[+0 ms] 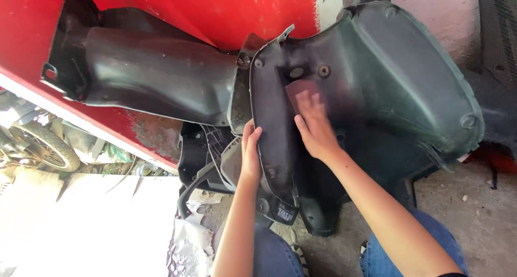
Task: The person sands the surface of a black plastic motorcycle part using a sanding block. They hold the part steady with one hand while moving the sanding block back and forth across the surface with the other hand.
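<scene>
The right hand lay flat, fingers together, pressing a small reddish sanding sheet against the inner face of a big dark plastic scooter panel. It was pinning the sheet with an open palm rather than clenching it, which looked like the way to keep the whole sheet bearing on the curved surface. Just above the fingertips sat 2 round mounting holes in the plastic.

The left hand was beside it, to the left, wrapped around the panel's raised rim, thumb on the near side, fingers curled behind the edge. That grip appeared to steady the piece against the push of the other hand. The panel stood tilted, its lower end down between the person's knees in blue jeans, so the worked face turned up toward the eyes.

Left of the left hand, well apart, a second black molded panel leaned on a red body part. Below that hand lay crumpled pale sheeting on the concrete floor. Far off to the left, a spoked wheel showed in bright light.
</scene>
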